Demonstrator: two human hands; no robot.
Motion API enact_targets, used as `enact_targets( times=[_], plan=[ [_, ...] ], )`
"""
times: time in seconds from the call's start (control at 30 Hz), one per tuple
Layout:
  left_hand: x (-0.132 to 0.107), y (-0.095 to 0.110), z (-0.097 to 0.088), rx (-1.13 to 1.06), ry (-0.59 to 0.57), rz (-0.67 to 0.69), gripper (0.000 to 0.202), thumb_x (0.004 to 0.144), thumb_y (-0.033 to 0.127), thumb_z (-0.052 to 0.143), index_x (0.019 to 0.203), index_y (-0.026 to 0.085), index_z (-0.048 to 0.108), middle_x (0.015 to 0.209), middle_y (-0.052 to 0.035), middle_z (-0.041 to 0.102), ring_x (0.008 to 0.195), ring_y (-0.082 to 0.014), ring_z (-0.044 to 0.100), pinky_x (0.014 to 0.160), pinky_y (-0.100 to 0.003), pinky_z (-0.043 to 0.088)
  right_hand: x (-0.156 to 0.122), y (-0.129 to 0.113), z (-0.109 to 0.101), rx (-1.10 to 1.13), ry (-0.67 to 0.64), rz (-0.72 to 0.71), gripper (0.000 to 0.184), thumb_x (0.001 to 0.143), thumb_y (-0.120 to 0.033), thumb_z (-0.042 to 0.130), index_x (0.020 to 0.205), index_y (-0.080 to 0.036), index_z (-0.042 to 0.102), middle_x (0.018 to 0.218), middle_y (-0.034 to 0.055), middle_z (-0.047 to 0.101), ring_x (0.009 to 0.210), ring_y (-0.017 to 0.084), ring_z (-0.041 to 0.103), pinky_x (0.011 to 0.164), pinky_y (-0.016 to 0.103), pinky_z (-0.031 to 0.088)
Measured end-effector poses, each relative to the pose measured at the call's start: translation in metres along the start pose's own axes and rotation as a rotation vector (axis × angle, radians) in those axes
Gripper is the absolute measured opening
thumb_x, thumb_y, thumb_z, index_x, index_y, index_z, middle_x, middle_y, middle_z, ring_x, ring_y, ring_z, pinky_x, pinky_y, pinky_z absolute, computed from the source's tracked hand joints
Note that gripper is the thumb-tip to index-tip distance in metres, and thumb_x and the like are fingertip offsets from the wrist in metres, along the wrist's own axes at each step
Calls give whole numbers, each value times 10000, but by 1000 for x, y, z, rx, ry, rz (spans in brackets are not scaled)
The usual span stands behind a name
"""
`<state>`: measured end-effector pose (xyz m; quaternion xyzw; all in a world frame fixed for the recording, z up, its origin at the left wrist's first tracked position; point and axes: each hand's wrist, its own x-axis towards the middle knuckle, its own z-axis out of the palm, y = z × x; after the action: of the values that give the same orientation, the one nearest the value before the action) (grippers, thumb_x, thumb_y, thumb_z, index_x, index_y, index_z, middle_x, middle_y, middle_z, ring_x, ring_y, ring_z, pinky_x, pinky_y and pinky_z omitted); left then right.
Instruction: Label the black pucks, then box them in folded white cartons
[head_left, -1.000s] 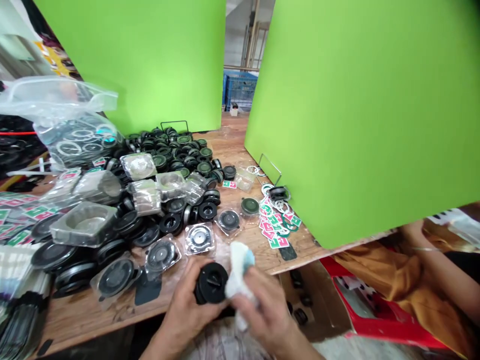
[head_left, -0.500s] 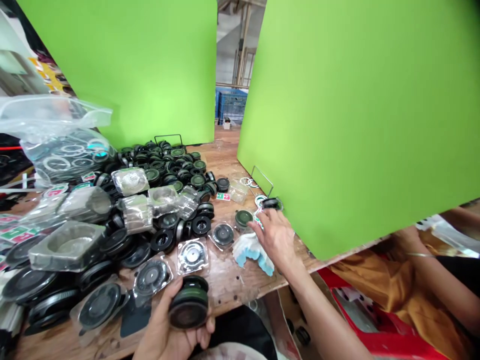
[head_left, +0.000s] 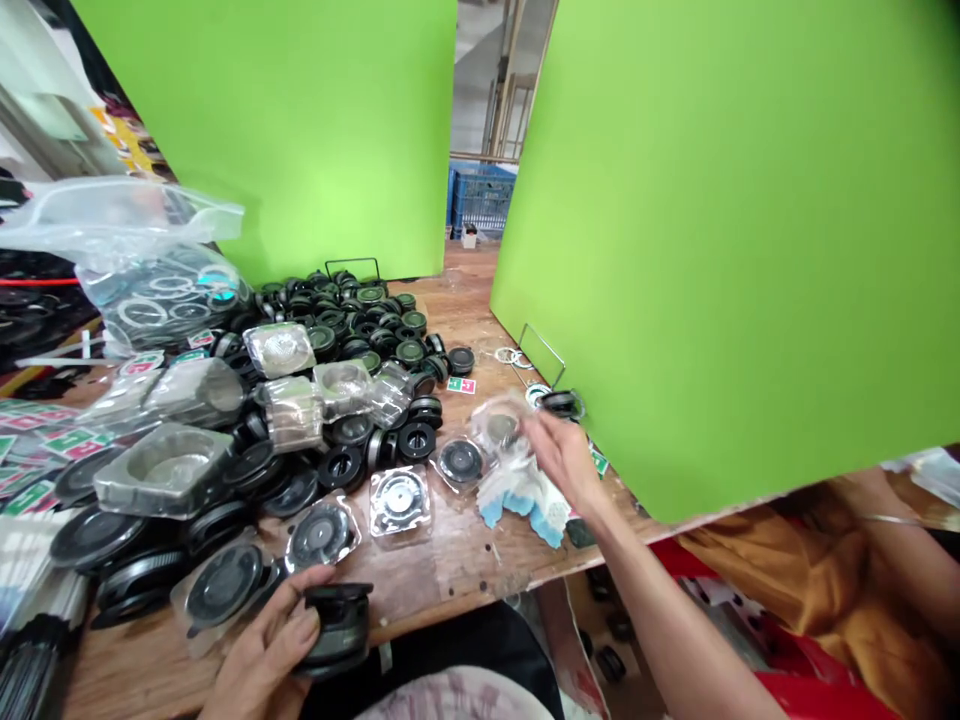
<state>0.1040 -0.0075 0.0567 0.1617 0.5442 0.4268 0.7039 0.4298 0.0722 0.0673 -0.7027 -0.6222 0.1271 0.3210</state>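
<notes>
My left hand [head_left: 274,640], near the table's front edge, grips a black spool-like part [head_left: 337,628] made of stacked discs, tilted on its side. My right hand [head_left: 559,455] reaches over the right of the table, slightly smeared by motion. Its fingertips pinch the edge of a blurred clear plastic shell [head_left: 491,412], through which a dark round disc shows. Just below lies a crumpled white and blue cloth [head_left: 525,500]. Beside it, a black disc in clear packaging [head_left: 460,462] and a clear square pack with a silvery round centre [head_left: 400,502] rest on the wood.
A large heap of black round parts [head_left: 360,320] covers the left of the table, with empty clear shells [head_left: 165,468] on top. A plastic bag of rings [head_left: 161,295] stands behind. Green boards [head_left: 675,250] rise at the back and right. Another person's arm [head_left: 885,520] shows at right.
My right hand has taken the clear shell from farther back and brought it nearer, over the dark disc. My left hand has moved left and lower, turning the black part. The view has shifted slightly.
</notes>
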Motion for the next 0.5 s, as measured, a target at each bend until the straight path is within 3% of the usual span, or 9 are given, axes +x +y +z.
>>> enact_targets(
  times=[0.1, 0.17, 0.27, 0.37, 0.43, 0.5],
  plan=[
    [3, -1, 1, -41, 86, -22, 318, 603, 348, 787, 876, 256, 654, 956, -23, 697, 902, -260, 631, 678, -346, 574, -63, -8, 11, 96, -184, -7, 431, 944, -408, 341, 661, -162, 555, 543, -38, 492, 541, 99, 491, 513, 202, 368],
    [4, -2, 8, -52, 67, -57, 283, 615, 374, 769, 846, 264, 649, 906, -30, 696, 816, -286, 641, 633, -426, 572, -88, -10, 23, 83, -234, -14, 392, 947, -366, 352, 661, -167, 532, 631, -17, 527, 611, 108, 515, 574, 215, 388],
    [0, -2, 26, -84, -32, -106, 319, 630, 352, 754, 900, 227, 638, 917, -48, 686, 748, -285, 637, 628, -503, 551, -98, -10, 37, -81, -251, -57, 310, 940, -282, 369, 717, -162, 548, 770, 26, 565, 704, 125, 549, 652, 237, 395],
    [-8, -6, 41, -33, -152, -100, 474, 611, 311, 757, 1039, 188, 597, 988, -70, 664, 816, -258, 619, 702, -459, 542, -94, -12, 40, -289, -318, -100, 241, 907, -216, 415, 750, -160, 589, 791, 46, 593, 679, 137, 570, 618, 245, 379],
    [-11, -11, 48, 165, -129, 33, 593, 582, 326, 768, 1118, 196, 550, 966, -57, 652, 818, -228, 598, 690, -371, 529, -90, -15, 37, -357, -339, -99, 236, 899, -233, 444, 748, -158, 610, 777, 57, 609, 663, 153, 585, 600, 257, 372],
    [-11, -16, 53, 445, -21, 274, 635, 538, 344, 785, 1102, 202, 532, 940, -47, 633, 816, -219, 588, 672, -317, 508, -89, -20, 34, -353, -336, -79, 255, 895, -341, 491, 781, -159, 628, 775, 63, 623, 686, 178, 605, 596, 265, 379]
  ],
)
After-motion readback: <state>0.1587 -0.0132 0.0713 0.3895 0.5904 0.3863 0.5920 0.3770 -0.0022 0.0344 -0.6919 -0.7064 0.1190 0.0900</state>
